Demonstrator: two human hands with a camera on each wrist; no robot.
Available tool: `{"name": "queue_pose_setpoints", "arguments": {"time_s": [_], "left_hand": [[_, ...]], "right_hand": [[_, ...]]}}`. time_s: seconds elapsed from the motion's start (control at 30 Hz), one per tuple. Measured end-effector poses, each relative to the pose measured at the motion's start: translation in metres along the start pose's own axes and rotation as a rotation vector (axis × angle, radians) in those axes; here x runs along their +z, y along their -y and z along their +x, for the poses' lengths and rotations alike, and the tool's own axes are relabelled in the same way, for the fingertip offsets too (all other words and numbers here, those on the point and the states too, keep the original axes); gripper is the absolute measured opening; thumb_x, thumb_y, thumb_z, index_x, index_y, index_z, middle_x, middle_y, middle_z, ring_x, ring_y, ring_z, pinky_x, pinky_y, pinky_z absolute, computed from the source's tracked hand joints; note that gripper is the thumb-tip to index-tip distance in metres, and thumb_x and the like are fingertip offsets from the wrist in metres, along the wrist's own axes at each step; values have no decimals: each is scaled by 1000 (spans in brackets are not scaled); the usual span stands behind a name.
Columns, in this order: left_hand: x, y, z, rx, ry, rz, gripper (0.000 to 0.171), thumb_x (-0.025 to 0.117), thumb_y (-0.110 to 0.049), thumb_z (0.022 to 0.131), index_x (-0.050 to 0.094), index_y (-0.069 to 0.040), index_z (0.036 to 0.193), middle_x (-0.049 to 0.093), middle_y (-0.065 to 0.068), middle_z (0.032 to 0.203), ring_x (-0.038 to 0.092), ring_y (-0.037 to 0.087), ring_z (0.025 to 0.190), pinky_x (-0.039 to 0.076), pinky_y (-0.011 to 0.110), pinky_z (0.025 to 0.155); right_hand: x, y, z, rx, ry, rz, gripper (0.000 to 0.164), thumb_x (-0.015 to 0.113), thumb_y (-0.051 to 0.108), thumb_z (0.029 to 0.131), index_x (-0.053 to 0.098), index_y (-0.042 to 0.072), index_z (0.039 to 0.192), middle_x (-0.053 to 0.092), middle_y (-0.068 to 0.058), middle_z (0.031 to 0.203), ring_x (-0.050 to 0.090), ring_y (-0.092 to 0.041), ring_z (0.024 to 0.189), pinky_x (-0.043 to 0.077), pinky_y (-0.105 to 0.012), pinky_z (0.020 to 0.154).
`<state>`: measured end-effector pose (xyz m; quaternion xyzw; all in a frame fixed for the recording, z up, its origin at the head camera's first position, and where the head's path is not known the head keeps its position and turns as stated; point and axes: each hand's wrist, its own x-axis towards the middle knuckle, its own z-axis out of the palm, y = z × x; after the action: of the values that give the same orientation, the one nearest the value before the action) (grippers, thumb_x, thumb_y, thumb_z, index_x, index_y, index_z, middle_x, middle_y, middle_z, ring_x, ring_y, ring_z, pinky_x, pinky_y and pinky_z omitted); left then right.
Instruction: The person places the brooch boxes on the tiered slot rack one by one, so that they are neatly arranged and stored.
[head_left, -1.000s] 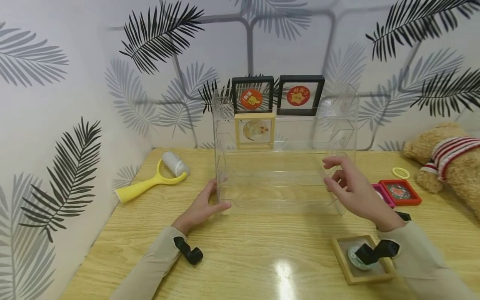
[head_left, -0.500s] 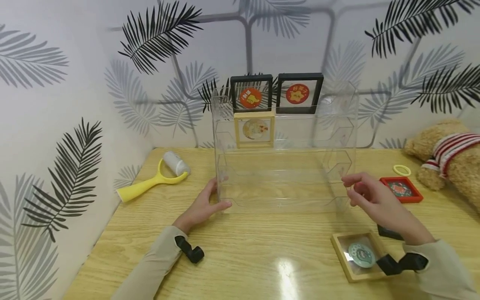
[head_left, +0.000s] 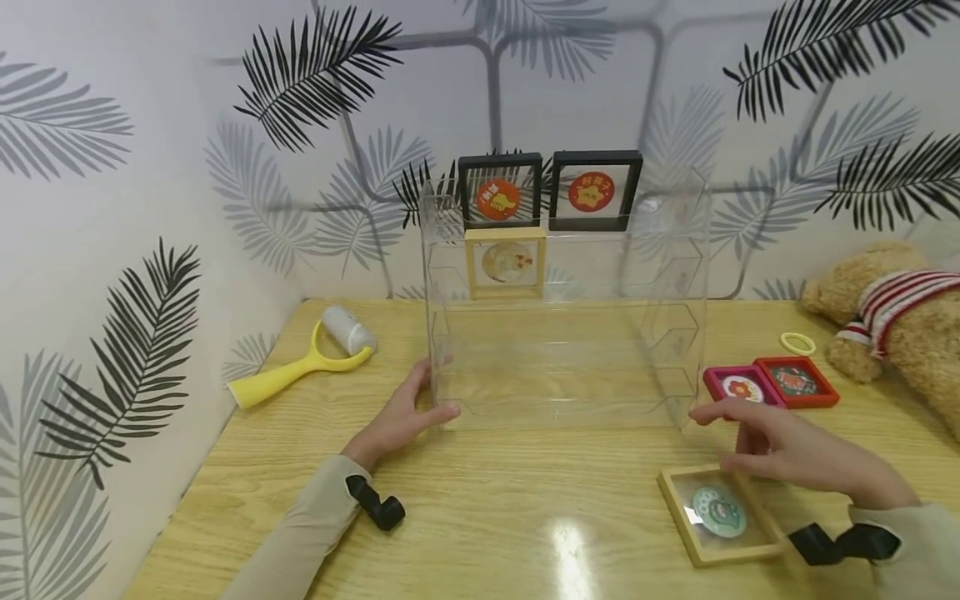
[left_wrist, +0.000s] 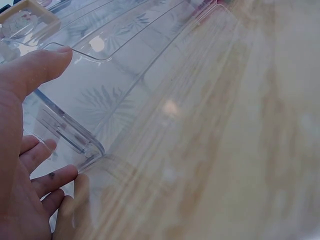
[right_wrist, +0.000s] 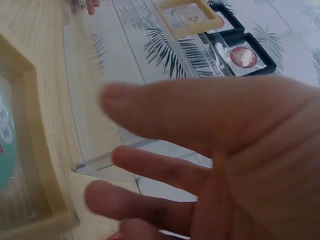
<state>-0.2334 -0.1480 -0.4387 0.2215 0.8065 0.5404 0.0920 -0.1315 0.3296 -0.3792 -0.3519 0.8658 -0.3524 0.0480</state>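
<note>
A clear acrylic display rack [head_left: 562, 367] stands on the wooden table. My left hand [head_left: 401, 421] holds its lower left corner, thumb in front and fingers along the outer side panel, as the left wrist view shows. Toward the front right, my right hand [head_left: 795, 446] hovers with fingers loosely bent and nothing in them. Its fingertips are right at the far edge of a wood-coloured frame [head_left: 693, 546] holding a green round piece [head_left: 718, 512]. In the rack sit two black frames [head_left: 500, 223] [head_left: 588, 224] on the upper tier and a light wood frame [head_left: 506, 292] below.
Behind the right hand lie a pink frame [head_left: 716, 377] and a red frame [head_left: 828, 396], with a yellow ring [head_left: 797, 343] beyond. A teddy bear [head_left: 922, 333] lies at far right. A yellow forked handle with a grey roll [head_left: 300, 371] is at left. A patterned wall rises behind.
My right hand has moved away from the rack, right and toward me, down to the wood-coloured frame. It uncovers the pink frame. The left hand stays at the rack's corner.
</note>
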Motion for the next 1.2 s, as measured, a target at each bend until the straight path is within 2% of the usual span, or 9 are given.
{"name": "queue_pose_setpoints", "arguments": {"time_s": [0.13, 0.3, 0.43, 0.53, 0.63, 0.77, 0.9, 1.03, 1.2], "left_hand": [[0, -1, -1, -10, 0, 0, 73, 70, -15, 88, 30, -18, 149, 38, 17, 149, 35, 34, 137, 22, 56, 113], [0, -4, -3, -33, 4, -6, 74, 67, -9, 89, 27, -13, 150, 35, 22, 149, 33, 38, 138, 21, 58, 112], [0, -4, -4, -30, 13, -10, 74, 67, -8, 89, 27, -11, 150, 33, 24, 150, 32, 41, 138, 20, 59, 112], [0, -1, -4, -19, 10, -8, 73, 68, -11, 89, 28, -15, 150, 36, 22, 149, 33, 38, 138, 20, 58, 112], [1, 2, -4, -8, 6, -4, 72, 69, -14, 88, 30, -19, 149, 38, 18, 149, 35, 36, 138, 21, 57, 113], [2, 3, -3, 7, 6, -1, 71, 70, -17, 88, 31, -19, 148, 38, 16, 149, 35, 34, 138, 21, 57, 113], [3, 2, -2, 13, 6, 1, 72, 70, -18, 88, 31, -18, 148, 38, 16, 149, 35, 34, 138, 22, 57, 113], [3, 1, -2, 13, 6, 1, 72, 70, -18, 88, 31, -18, 148, 40, 18, 147, 36, 35, 137, 22, 57, 112], [1, 1, -1, 17, 6, 2, 72, 69, -17, 89, 30, -15, 149, 40, 20, 147, 36, 36, 137, 23, 57, 112]], "right_hand": [[-4, -2, -7, 77, 179, 69, 69, 77, 13, 81, 43, 18, 140, 54, 10, 74, 48, 2, 61, 43, -21, 51], [-2, -3, -9, 180, 300, 84, 84, 83, 23, 72, 39, 5, 141, 50, 6, 82, 45, 3, 61, 41, -20, 51], [3, -6, -11, 156, 307, 58, 89, 86, 22, 66, 41, 3, 140, 54, -9, 104, 46, 4, 60, 43, -20, 50], [4, -8, -14, 158, 295, 24, 94, 89, 21, 61, 42, 7, 141, 47, -23, 120, 45, 4, 60, 43, -20, 50], [5, -8, -15, 214, 304, -4, 99, 91, 23, 56, 43, 11, 141, 40, -31, 130, 45, 2, 69, 43, -20, 55], [7, -8, -19, 231, 305, -72, 101, 92, 30, 51, 45, 15, 139, 37, -27, 136, 42, -4, 92, 42, -19, 65], [10, -14, -24, 111, 256, -138, 103, 91, 40, 49, 45, 16, 139, 38, -14, 133, 35, 1, 109, 42, -17, 76], [12, -17, -27, 30, 224, -181, 103, 90, 40, 50, 46, 13, 138, 38, -10, 129, 35, 3, 112, 44, -17, 78], [14, -9, -23, 61, 239, -206, 98, 92, 31, 50, 47, 12, 135, 42, -8, 128, 40, -1, 111, 44, -16, 83]]}}
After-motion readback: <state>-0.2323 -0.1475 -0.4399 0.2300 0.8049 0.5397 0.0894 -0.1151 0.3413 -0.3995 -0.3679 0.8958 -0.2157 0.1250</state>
